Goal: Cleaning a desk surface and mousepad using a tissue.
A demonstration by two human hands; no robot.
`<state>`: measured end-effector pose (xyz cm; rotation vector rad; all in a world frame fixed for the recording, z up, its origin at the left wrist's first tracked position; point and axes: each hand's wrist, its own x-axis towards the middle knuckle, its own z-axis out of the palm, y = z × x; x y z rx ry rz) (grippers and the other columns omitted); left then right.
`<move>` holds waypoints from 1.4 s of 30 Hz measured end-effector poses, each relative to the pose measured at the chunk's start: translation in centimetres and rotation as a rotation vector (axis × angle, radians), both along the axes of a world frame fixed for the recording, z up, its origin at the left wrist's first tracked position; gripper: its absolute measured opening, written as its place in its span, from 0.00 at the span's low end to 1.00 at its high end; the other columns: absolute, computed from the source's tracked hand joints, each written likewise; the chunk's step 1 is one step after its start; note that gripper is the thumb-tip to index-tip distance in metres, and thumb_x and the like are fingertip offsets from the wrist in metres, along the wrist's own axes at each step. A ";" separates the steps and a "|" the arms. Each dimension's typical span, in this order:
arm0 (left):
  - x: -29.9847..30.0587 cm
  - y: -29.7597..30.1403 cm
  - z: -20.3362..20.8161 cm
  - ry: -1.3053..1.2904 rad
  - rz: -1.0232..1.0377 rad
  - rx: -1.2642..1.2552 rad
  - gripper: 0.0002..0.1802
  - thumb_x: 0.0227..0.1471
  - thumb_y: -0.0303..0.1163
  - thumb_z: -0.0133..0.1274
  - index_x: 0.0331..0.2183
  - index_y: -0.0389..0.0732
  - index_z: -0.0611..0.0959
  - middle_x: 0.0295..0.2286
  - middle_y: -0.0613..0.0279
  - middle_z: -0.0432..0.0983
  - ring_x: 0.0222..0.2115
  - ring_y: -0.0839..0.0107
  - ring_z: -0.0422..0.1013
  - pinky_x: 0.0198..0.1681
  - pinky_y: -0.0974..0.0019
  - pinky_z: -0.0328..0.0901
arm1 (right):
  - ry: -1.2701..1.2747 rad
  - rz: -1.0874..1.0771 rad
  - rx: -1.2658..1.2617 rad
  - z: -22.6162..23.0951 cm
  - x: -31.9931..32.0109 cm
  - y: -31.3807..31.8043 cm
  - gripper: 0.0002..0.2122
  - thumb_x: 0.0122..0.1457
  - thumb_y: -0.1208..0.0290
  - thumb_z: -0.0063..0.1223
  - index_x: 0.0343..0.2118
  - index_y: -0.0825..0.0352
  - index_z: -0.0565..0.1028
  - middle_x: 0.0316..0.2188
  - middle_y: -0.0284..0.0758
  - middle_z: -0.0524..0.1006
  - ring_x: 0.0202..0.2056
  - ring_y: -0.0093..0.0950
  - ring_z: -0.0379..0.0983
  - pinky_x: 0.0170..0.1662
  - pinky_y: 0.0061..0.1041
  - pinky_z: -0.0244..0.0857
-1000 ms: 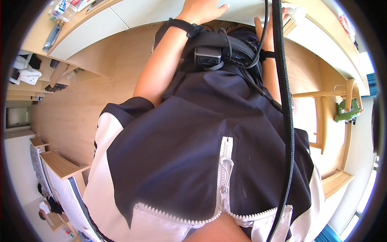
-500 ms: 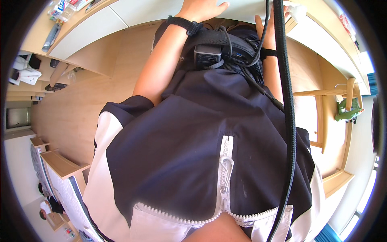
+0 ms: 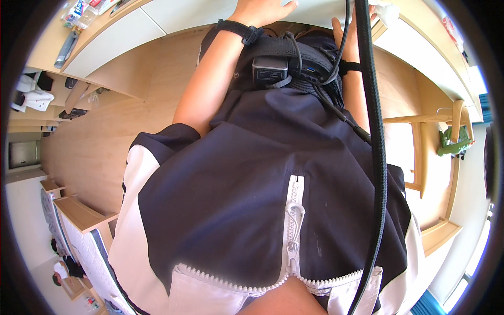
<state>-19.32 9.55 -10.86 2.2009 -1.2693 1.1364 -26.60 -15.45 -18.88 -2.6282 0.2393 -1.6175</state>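
Two bare hands at the upper rim, both stretched forward from the body and apart from each other. Left hand (image 3: 260, 11) with a dark strap (image 3: 237, 30) around the wrist, thumb pointing out to the right, the other fingers cut off by the upper edge; spread or pressed together, impossible to say. Right hand (image 3: 353, 38) partly hidden behind a thick black braided cable (image 3: 379, 184), with a dark band (image 3: 350, 66) around the wrist. Thumb set apart from the rest there, a little of the fingers showing beyond the cable, right next to a crumpled white item (image 3: 387, 14) at the upper right. Pinched by those fingers or merely beside them, not clear from this view.

Around and ahead, a pale wooden tabletop (image 3: 46, 52) curving along the upper rim, with white panels (image 3: 118, 44) below its edge. At its left end, a clear bottle (image 3: 87, 20) and a long grey object (image 3: 66, 50). Across the waist, a black belt (image 3: 283, 48) with a grey-black box (image 3: 270, 71) and thinner cables alongside. Below that, a dark top with white sides and a white zipper (image 3: 293, 226). Farther off to the right, near a wooden chair, something green (image 3: 454, 143); at lower left, a mattress (image 3: 89, 257).
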 end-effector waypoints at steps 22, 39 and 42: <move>0.2 0.3 -0.1 -0.029 -0.041 -0.018 0.25 0.53 0.48 0.57 0.49 0.46 0.86 0.61 0.38 0.63 0.65 0.44 0.54 0.69 0.43 0.45 | -0.016 -0.001 -0.032 0.0 0.0 0.0 0.43 0.53 0.60 0.64 0.71 0.60 0.57 0.72 0.49 0.52 0.71 0.57 0.43 0.72 0.61 0.32; 0.6 0.2 -0.3 -0.033 -0.029 -0.010 0.22 0.53 0.43 0.57 0.49 0.49 0.86 0.61 0.38 0.64 0.65 0.45 0.55 0.69 0.43 0.46 | -0.021 0.032 0.017 -0.4 0.3 0.0 0.43 0.54 0.60 0.63 0.72 0.57 0.55 0.73 0.48 0.50 0.72 0.58 0.42 0.71 0.61 0.34; 0.8 0.3 -0.5 -0.024 -0.037 -0.023 0.23 0.53 0.45 0.57 0.49 0.48 0.86 0.61 0.39 0.63 0.65 0.44 0.55 0.69 0.42 0.45 | -0.025 0.014 -0.011 -0.1 0.2 0.2 0.43 0.54 0.59 0.63 0.72 0.58 0.55 0.73 0.48 0.50 0.72 0.57 0.42 0.71 0.61 0.33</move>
